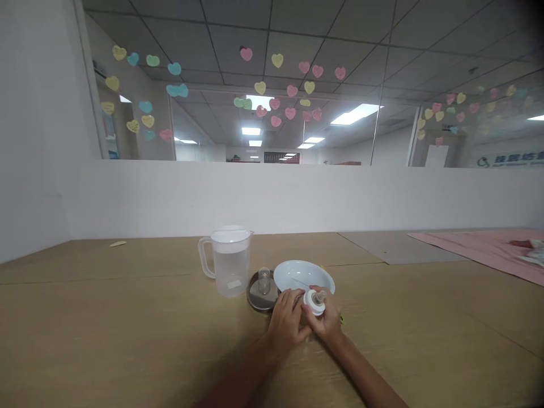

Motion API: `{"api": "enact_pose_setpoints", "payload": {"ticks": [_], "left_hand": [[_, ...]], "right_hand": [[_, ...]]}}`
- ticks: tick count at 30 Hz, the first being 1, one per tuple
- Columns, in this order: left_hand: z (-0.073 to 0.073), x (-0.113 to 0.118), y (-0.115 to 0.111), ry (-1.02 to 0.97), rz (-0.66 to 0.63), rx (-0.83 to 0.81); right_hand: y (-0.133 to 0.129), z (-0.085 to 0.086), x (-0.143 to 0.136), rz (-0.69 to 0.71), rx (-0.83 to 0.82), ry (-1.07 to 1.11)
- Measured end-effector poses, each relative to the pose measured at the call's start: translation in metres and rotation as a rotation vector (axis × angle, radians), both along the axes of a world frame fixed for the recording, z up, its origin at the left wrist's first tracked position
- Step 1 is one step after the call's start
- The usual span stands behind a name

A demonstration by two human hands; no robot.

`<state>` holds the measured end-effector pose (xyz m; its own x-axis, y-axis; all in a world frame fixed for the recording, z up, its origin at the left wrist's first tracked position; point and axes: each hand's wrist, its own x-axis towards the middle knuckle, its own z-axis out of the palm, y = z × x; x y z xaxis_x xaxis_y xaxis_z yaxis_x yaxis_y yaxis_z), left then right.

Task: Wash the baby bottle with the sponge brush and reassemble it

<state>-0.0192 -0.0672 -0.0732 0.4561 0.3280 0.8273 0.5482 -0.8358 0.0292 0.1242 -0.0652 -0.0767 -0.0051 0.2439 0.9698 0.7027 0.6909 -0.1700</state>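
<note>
White plastic shows between both hands: the right hand (326,318) grips a baby-bottle top (315,301) with its nipple pointing right, and the left hand (287,320) has its fingers closed on the same piece. They hover just above the wooden surface (127,328), at the near rim of a white bowl (297,273). Left of the bowl sits a dark round tray (254,294) carrying a small clear cap (264,280), then a clear pitcher (227,260). Pink cloth (480,246) lies far right.

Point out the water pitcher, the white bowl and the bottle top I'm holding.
water pitcher (231,266), head view, on its clear body.
white bowl (297,272), head view, on its inner wall.
bottle top (315,302), head view, on its white collar.
</note>
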Motion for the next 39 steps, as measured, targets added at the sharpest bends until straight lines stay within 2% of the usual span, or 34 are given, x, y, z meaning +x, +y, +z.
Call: {"api": "enact_pose_setpoints", "payload": {"ticks": [4,8,16,21,26,32,36,39], "left_hand": [[0.001,0.001,-0.002,0.035,-0.022,-0.025],[0.005,0.004,-0.008,-0.006,-0.048,-0.126],[0.000,0.017,-0.018,-0.423,-0.110,-0.378],[-0.006,0.019,-0.018,-0.618,-0.122,-0.506],[-0.007,0.020,-0.018,-0.585,-0.140,-0.534],[-0.004,0.019,-0.020,-0.469,-0.106,-0.558],[-0.005,0.018,-0.020,-0.443,-0.098,-0.555],[-0.005,0.017,-0.019,-0.441,-0.087,-0.578]], "right_hand": [[-0.001,0.003,0.001,-0.010,-0.062,0.040],[0.001,0.002,0.004,-0.013,-0.094,0.053],[0.003,-0.004,0.011,0.009,-0.176,0.042],[0.002,0.001,0.011,0.071,-0.225,0.045],[-0.002,0.007,0.009,0.133,-0.311,0.041],[-0.001,0.000,0.010,0.205,-0.406,0.004],[0.001,-0.007,0.008,0.178,-0.390,0.123],[0.001,-0.009,0.007,0.209,-0.412,0.179]]}}
